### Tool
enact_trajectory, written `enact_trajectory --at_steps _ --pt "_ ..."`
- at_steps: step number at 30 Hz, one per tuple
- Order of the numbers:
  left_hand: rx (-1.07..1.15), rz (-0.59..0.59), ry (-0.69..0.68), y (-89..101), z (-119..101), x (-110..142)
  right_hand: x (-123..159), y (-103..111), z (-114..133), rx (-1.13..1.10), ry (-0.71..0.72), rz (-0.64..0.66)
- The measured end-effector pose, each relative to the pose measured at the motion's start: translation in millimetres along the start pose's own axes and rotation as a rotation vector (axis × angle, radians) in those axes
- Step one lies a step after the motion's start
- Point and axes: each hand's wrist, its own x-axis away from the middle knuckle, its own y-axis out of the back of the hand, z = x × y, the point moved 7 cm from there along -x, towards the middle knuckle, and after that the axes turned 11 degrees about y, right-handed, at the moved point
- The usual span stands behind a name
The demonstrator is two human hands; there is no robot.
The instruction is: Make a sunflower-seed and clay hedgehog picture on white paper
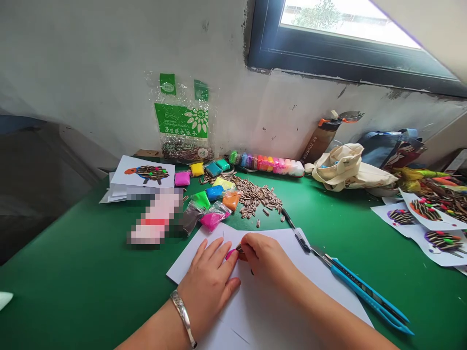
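Note:
My left hand (209, 277), with a silver bracelet at its wrist, lies flat on a white sheet of paper (292, 301), fingers stretched out. Its index fingertip touches a small bit of pink clay (229, 254). Close beside it my right hand (264, 257) is closed in a pinch at a striped sunflower seed (240, 248) over the clay. The right fingers partly cover the seed and the clay piece under it. Beyond the paper sit packets of coloured clay, among them a pink one (212, 221) and an orange one (231, 199), beside a pile of sunflower seeds (255, 192).
A black pen (295, 231) and blue tweezers (368, 289) lie along the paper's right edge. At the back stand a seed bag (182, 121), a clay roll pack (270, 163), a bottle (319, 138) and a cloth bag (346, 170). Finished seed pictures (151, 170) are stacked left.

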Motion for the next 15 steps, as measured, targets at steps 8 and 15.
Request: enact_trajectory --at_steps 8,15 --pt "-0.006 0.027 -0.009 0.1 -0.8 -1.3 -4.4 -7.8 -3.3 0.084 0.048 0.036" --pt "-0.019 0.015 -0.010 -1.5 -0.6 -2.0 2.8 10.9 -2.0 0.038 0.031 -0.026"
